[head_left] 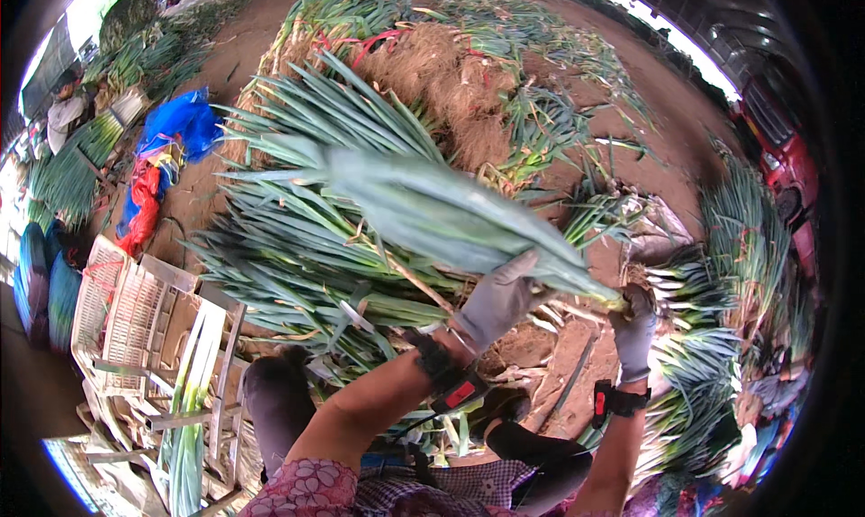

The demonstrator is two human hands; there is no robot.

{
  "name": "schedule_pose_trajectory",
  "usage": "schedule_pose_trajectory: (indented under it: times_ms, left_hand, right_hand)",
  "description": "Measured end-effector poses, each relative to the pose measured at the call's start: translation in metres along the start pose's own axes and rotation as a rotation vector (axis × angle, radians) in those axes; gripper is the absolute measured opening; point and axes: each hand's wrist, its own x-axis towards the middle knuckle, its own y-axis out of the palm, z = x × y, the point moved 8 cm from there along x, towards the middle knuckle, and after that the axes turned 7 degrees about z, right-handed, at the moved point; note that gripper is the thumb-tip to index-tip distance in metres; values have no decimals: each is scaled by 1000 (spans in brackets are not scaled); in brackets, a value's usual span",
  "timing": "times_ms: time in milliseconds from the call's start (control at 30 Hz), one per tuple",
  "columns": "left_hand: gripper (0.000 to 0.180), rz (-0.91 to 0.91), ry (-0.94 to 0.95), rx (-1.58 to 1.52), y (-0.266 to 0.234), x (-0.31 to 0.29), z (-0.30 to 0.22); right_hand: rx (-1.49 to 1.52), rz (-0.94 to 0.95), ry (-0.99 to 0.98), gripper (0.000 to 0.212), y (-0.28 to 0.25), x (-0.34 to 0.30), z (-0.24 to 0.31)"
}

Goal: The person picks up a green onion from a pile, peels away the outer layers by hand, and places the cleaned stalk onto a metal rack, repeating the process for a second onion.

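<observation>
A seated worker in gray gloves handles a blurred green onion bunch (450,202), held slantwise above a leafy heap of green onions (270,265). The right hand (635,328), just past the heap's right side, has its fingers closed around the pale stem end. The left hand (497,303), at the heap's right edge, has its fingers against the bunch's underside; whether they are closed around it cannot be told.

Progress can only be judged by how the onions lie. To the right of the heap, a row of white-stemmed onions (689,346) lies stacked with the stems showing, seemingly the finished part. The bunch in hand looks midway through cleaning or sorting. The heap itself, still loosely spread, appears to be left to do, as do the bundles with brown roots (450,85) beyond it. How many remain cannot be counted.
</observation>
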Motion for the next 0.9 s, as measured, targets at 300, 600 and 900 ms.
schedule_pose_trajectory:
  times_ms: [300,600,900]
  left_hand:
    - [22,-150,469,572,89,-76,-160]
    - [48,-405,763,522,-10,-239,-294]
    - [54,-361,639,475,-76,-280,-294]
  right_hand:
    - [-368,76,423,68,68,-35,-107]
    - [1024,-268,475,44,155,-50,-100]
    - [245,429,-416,53,228,1,280]
